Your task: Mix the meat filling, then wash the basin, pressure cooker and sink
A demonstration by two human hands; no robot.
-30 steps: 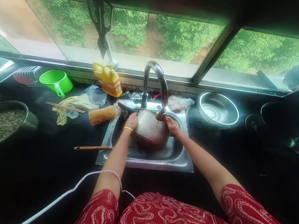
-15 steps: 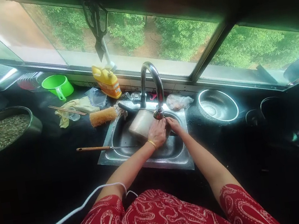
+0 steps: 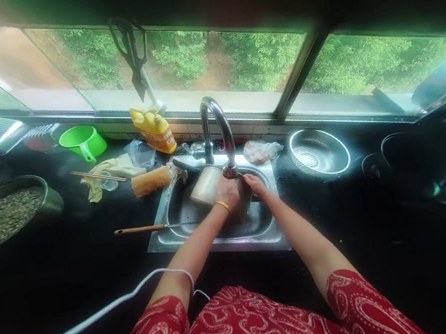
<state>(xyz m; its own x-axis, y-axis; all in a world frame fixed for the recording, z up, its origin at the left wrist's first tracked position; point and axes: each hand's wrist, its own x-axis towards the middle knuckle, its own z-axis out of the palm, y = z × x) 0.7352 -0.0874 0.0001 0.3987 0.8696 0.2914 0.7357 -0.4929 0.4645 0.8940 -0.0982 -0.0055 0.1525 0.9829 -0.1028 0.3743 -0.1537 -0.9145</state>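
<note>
Both hands meet under the curved steel tap (image 3: 218, 134) in the sink (image 3: 217, 240): the left hand (image 3: 229, 193) curls over a smooth metal pot (image 3: 206, 186), and the right hand (image 3: 256, 184) touches it from the other side; its grip is hidden. The pot lies tilted, its long axis running from the hands up-left toward the rough tan sponge (image 3: 152, 181) on the dark worktop (image 3: 74, 267).

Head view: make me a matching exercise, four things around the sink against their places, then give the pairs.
Things:
1. green scoop
2. metal colander
3. scissors
4. metal pot

Places:
A. on the counter right of the sink
B. hanging at the window
C. in the sink under the faucet, left hand on it
D. far left, by the window sill

Pairs: 1-D, 2-A, 3-B, 4-C
</note>
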